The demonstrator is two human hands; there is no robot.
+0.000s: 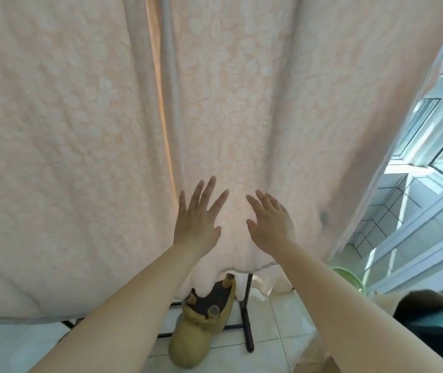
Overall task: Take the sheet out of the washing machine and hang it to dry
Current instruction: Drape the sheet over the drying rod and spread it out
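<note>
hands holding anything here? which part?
Nothing held. Left hand and right hand are open, fingers spread, flat at the hanging sheet.

No text, label, brand, number or sign can be read anywhere in this view.
</note>
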